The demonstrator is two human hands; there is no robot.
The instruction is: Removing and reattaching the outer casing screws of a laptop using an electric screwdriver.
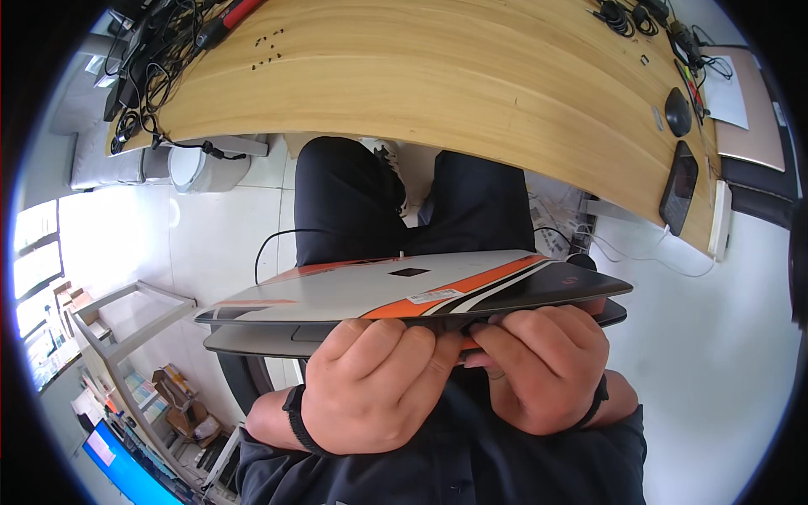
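Head view: a laptop (412,290) held on the lap at centre, lid a crack above the base, grey with orange and black stripes. Left hand (370,387) at 6 o'clock, fingers curled together over the front edge, tips tucked into the gap; right hand (547,370) just beside at 5 o'clock, fingers (505,341) bunched and pinching the same edge. Looks like the opening step, barely begun; next likely calls for holding the base down while lifting the lid. On the lid, a small black square patch (410,272) and a white rectangular label (433,296). At 12 o'clock a wooden table (438,76); at 2 o'clock a dark phone (678,187) and black mouse (677,111); at 11 o'clock tangled cables (160,59).
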